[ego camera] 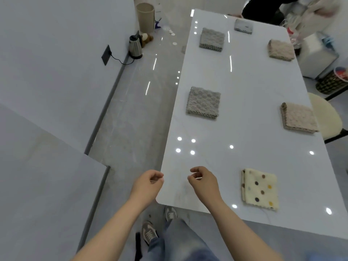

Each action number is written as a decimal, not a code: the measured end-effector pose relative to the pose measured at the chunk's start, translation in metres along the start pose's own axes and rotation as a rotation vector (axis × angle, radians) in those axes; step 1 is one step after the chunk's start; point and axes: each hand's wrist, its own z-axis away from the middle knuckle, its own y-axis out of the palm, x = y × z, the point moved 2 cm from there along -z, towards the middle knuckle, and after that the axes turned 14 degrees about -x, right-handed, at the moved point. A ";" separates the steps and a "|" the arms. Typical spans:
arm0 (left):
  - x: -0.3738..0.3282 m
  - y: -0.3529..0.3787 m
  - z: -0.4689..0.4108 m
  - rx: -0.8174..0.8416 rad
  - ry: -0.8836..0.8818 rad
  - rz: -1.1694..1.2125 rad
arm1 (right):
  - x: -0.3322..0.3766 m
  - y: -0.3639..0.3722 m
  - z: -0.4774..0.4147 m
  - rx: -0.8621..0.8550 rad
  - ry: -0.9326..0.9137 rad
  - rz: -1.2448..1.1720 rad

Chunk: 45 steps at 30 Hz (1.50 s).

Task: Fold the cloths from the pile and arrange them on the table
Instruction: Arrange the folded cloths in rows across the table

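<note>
Several folded cloths lie spread over the glossy white table (244,91). A cream polka-dot cloth (260,188) sits near the front edge. Two grey cloths (204,103) (212,38) lie along the left side and two beige cloths (298,117) (281,50) along the right. A small grey-blue cloth (243,26) is at the far end. My left hand (148,183) hovers at the table's front left corner with fingers loosely curled, holding nothing. My right hand (203,180) hovers over the table left of the polka-dot cloth, also loosely curled and empty.
A kettle (135,47) and a tall beige cylinder (145,16) stand on the floor by the left wall. A round cream stool (324,115) is at the table's right side. Another person (301,14) stands at the far right end. My feet are below the table's front edge.
</note>
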 end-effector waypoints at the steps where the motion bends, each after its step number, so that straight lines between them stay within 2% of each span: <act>1: -0.004 0.000 -0.006 0.017 0.006 -0.009 | 0.002 0.000 -0.004 -0.014 0.014 -0.008; 15: -0.087 0.009 -0.110 0.162 0.185 -0.194 | 0.032 0.006 -0.076 -0.153 0.179 -0.144; 23: -0.120 0.027 -0.154 0.360 0.297 -0.249 | 0.039 0.012 -0.091 -0.290 0.333 -0.188; 29: -0.138 0.016 -0.212 0.491 0.410 -0.334 | 0.070 0.042 -0.097 -0.410 0.474 -0.240; 37: -0.153 0.004 -0.270 0.628 0.488 -0.415 | 0.109 0.081 -0.100 -0.541 0.602 -0.327; 45: -0.191 0.041 -0.300 0.703 0.564 -0.462 | 0.103 0.079 -0.132 -0.614 0.705 -0.382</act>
